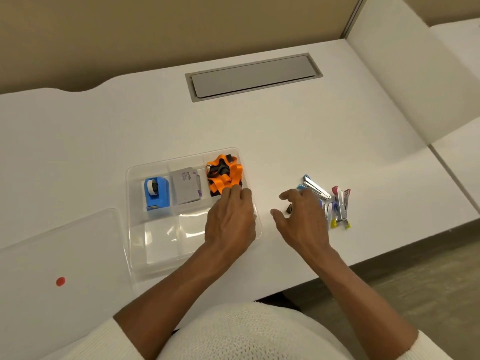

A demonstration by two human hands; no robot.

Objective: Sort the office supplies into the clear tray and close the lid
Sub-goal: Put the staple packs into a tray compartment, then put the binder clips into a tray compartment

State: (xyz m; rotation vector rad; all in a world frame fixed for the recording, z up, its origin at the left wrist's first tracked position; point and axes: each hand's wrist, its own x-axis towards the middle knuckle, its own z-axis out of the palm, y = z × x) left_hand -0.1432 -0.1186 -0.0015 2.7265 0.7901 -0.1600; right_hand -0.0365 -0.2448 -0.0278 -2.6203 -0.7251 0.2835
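Observation:
The clear tray (161, 245) lies on the white desk, split into several compartments. Its back row holds a blue tape dispenser (156, 193), a grey card pack (185, 185) and bundled orange lanyards (224, 174). My left hand (230, 219) rests over the tray's right side, fingertips pressing on the lanyards. My right hand (301, 219) hovers with fingers spread above a small dark clip (288, 209), holding nothing. Just right of it lies a pile of small staplers (337, 203) with coloured ends. The clear lid (65, 245), marked by a red dot, lies flat left of the tray.
A grey cable hatch (253, 76) is set into the desk at the back. A white partition (405, 81) rises at the right. The desk's front edge runs close behind the staplers, with floor below.

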